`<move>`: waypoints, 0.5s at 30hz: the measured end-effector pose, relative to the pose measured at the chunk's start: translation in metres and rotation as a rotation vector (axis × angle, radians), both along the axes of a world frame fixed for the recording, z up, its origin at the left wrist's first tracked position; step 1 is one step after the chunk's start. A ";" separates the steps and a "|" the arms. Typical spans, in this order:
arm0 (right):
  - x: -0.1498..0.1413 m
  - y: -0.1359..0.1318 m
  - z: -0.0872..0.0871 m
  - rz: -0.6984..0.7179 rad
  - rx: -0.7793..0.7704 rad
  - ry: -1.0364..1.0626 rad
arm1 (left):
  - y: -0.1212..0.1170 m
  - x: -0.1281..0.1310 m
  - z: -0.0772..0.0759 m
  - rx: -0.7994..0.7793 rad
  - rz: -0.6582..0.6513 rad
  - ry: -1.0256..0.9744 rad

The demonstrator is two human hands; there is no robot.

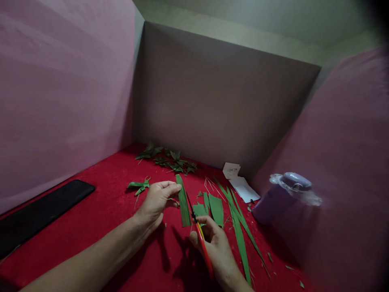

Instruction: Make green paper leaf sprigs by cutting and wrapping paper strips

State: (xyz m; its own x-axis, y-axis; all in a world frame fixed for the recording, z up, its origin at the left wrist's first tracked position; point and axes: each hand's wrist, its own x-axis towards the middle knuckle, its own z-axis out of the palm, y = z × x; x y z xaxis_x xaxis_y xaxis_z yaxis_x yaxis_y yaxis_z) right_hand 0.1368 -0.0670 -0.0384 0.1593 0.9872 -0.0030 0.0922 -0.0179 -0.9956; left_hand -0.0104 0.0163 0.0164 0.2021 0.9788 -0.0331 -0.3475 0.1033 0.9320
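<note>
Between thumb and fingers, my left hand [159,198] pinches a strip of green leaf [184,205] near its upper end. The strip hangs almost upright above the red cloth [121,239]. My right hand [214,241] grips scissors [201,239] with red and yellow handles, their dark blades pointing up alongside the strip's right edge. Whether the blades touch the leaf I cannot tell. Just behind the right hand lie several cut leaf pieces [216,210]. Left of my left hand rests a small folded leaf figure [141,186].
Long leaf blades [240,231] lie at the right, near white papers [244,189]. A purple bin [275,202] with a plastic liner stands by the right wall. Folded leaf pieces [176,162] are heaped at the back. A long black object [45,211] lies at the left.
</note>
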 end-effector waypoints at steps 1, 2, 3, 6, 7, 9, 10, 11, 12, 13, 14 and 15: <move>-0.001 0.000 0.002 0.003 -0.007 -0.008 | 0.000 0.000 0.001 0.002 0.012 0.000; -0.002 -0.001 0.004 0.005 -0.013 -0.013 | 0.000 -0.001 0.001 0.004 0.023 0.003; -0.003 -0.001 0.006 0.008 -0.016 -0.012 | 0.001 -0.001 0.001 0.005 0.035 0.007; -0.004 -0.001 0.010 0.024 -0.041 0.007 | 0.002 0.001 0.001 0.010 0.064 0.026; -0.004 -0.001 0.010 0.030 -0.048 0.011 | 0.003 0.001 0.001 0.011 0.072 0.034; -0.002 -0.002 0.008 0.045 -0.050 0.008 | 0.004 0.002 0.000 0.015 0.086 0.051; -0.002 -0.002 0.006 0.054 -0.046 0.003 | 0.004 0.002 0.000 0.017 0.092 0.059; -0.001 -0.003 0.004 0.066 -0.039 0.000 | 0.005 0.002 0.000 0.019 0.096 0.068; 0.000 -0.003 0.003 0.079 -0.029 0.000 | 0.005 0.002 0.000 0.020 0.098 0.075; 0.000 -0.003 0.001 0.088 -0.020 0.000 | 0.006 0.002 -0.001 0.020 0.097 0.083; 0.000 -0.003 0.000 0.088 -0.013 0.001 | 0.006 0.002 -0.001 0.020 0.094 0.090; 0.000 -0.003 0.000 0.079 -0.009 0.000 | 0.006 0.002 -0.001 0.020 0.090 0.097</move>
